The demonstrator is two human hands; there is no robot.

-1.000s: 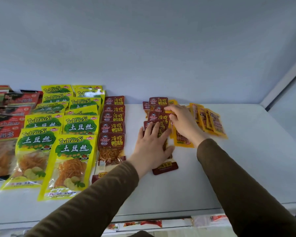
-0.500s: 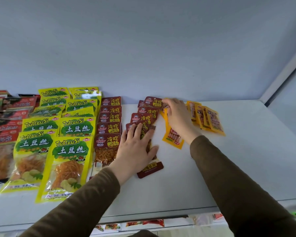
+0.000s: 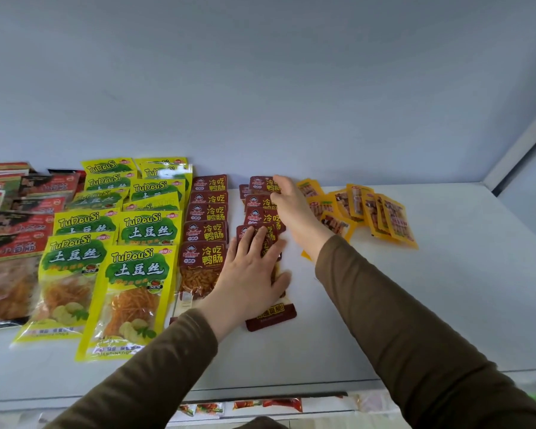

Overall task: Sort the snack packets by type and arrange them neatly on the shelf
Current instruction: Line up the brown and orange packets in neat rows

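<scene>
On the white shelf (image 3: 446, 305) a loose column of dark red packets (image 3: 262, 201) lies next to a tidy row of the same red packets (image 3: 206, 230). My left hand (image 3: 251, 270) presses flat on the front packet of the loose column, fingers straight. My right hand (image 3: 288, 205) rests with its edge against the right side of that column, fingers reaching to the rear packet. Several small orange packets (image 3: 381, 215) lie scattered to the right. Yellow-green packets (image 3: 136, 264) fill two rows on the left.
Red and dark packets (image 3: 16, 218) are stacked at the far left. The shelf's back wall (image 3: 260, 103) rises just behind the rows. A lower shelf with more packets (image 3: 260, 405) shows under the front edge.
Both hands have slid the loose column of red packets leftward, close to the tidy red row. The right hand has moved off the orange packets toward the column's rear.
</scene>
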